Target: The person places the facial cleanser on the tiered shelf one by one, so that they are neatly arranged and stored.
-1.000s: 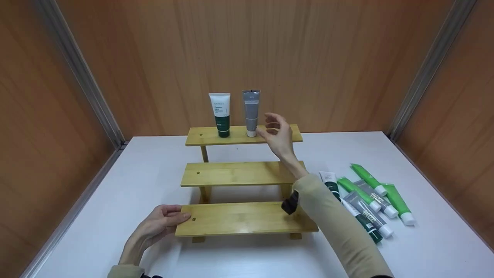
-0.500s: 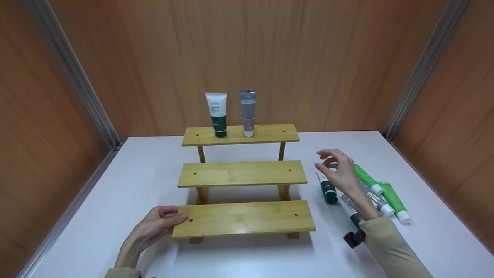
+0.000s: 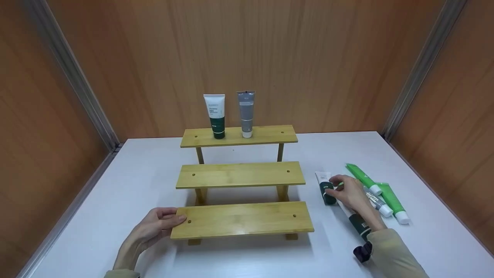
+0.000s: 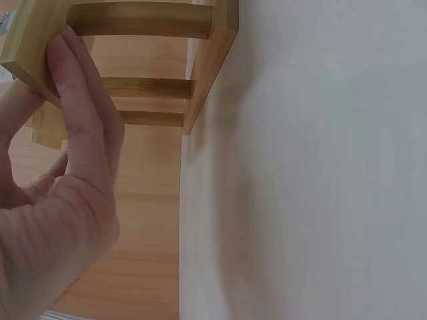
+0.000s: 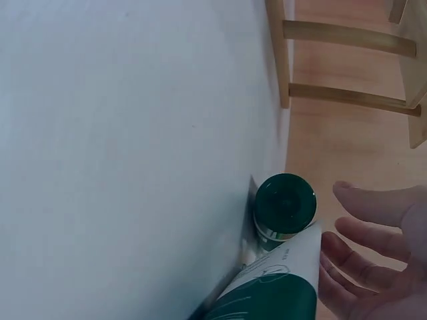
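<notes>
My left hand (image 3: 154, 226) pinches the left end of the lowest step of a three-tier wooden display stand (image 3: 241, 220); in the left wrist view its fingers (image 4: 77, 100) press under the board. My right hand (image 3: 351, 195) hovers over the tubes at the right, thumb and fingers apart. Nearest its fingertips lies a white and dark green squeeze tube (image 3: 323, 177). In the right wrist view, that tube's green cap (image 5: 285, 203) is beside the spread thumb and fingers. Another white and green tube (image 3: 359, 224) lies under the right wrist, partly hidden.
On the top step stand a white and green tube (image 3: 215, 112) and a grey tube (image 3: 247, 110), both on their caps. Green tubes (image 3: 391, 202) and a grey tube (image 3: 384, 209) lie at the right. Wooden walls (image 3: 247, 50) enclose the white table (image 3: 88, 231).
My right hand has moved from beside the grey tube on the top step down and right to the lying tubes. The left hand keeps its hold on the stand.
</notes>
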The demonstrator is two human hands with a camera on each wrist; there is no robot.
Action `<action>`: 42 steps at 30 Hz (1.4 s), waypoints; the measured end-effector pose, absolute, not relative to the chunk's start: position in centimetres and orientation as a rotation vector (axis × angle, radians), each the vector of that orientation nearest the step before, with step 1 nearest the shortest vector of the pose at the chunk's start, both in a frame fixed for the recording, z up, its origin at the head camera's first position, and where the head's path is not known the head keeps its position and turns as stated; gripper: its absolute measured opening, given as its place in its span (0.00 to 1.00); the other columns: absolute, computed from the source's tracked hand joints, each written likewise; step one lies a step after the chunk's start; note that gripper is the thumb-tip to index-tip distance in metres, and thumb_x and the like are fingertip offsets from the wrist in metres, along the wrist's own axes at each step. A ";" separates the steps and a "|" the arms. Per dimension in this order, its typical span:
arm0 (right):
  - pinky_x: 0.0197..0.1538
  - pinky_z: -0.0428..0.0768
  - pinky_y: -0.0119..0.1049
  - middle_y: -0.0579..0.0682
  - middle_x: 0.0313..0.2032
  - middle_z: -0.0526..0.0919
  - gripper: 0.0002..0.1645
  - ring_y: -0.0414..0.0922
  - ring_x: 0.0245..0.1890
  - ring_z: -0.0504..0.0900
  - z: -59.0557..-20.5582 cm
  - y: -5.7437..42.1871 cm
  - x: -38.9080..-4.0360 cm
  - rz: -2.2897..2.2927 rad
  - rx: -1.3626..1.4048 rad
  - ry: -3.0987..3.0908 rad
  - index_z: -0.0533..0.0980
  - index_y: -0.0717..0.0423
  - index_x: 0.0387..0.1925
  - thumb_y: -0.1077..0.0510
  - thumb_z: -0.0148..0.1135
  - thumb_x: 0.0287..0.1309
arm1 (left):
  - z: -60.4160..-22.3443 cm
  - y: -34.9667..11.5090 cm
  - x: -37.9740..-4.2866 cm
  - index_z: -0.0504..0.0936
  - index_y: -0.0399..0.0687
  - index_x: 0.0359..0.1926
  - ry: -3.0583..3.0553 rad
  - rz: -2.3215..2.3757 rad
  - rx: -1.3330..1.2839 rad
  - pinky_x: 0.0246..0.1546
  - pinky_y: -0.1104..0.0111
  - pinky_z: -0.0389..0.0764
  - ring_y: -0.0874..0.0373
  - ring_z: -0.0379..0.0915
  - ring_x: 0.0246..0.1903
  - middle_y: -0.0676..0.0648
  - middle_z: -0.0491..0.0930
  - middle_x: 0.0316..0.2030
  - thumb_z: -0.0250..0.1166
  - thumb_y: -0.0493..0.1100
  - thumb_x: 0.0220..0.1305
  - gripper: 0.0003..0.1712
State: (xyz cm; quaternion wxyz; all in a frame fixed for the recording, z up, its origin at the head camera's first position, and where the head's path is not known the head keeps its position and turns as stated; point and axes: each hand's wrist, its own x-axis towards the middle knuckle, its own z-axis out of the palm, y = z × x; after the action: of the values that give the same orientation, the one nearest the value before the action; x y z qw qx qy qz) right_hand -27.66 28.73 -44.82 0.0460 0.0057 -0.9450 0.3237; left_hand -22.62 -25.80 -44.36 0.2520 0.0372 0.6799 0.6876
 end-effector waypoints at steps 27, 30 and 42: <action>0.48 0.80 0.44 0.65 0.50 0.82 0.42 0.53 0.45 0.79 -45.5 29.1 -29.0 1.000 -0.142 -3.020 0.70 0.70 0.64 0.46 0.72 0.58 | -44.2 -25.7 -22.6 0.65 0.23 0.66 1.884 1.851 0.052 0.47 0.70 0.88 0.60 0.86 0.44 0.49 0.88 0.43 0.67 0.43 0.67 0.37; 0.50 0.80 0.45 0.66 0.51 0.81 0.44 0.53 0.46 0.79 -45.5 29.1 -29.2 1.020 -0.161 -3.041 0.69 0.72 0.65 0.45 0.71 0.58 | -44.3 -25.7 -22.6 0.64 0.22 0.66 1.895 1.846 0.057 0.47 0.70 0.87 0.60 0.86 0.44 0.49 0.88 0.43 0.68 0.43 0.67 0.37; 0.56 0.80 0.50 0.70 0.58 0.77 0.47 0.56 0.51 0.78 -45.0 29.0 -29.8 1.129 -0.267 -3.135 0.67 0.72 0.65 0.42 0.72 0.57 | -44.3 -25.7 -22.5 0.71 0.28 0.61 1.883 1.852 0.063 0.45 0.70 0.88 0.60 0.87 0.42 0.50 0.88 0.41 0.67 0.43 0.67 0.28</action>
State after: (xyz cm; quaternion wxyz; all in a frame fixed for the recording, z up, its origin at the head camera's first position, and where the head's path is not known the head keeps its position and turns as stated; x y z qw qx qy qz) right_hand -29.79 29.05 -44.97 -0.1005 -0.0793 -0.9332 0.3359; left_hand -22.55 -25.74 -44.31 0.2471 0.0229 0.6906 0.6793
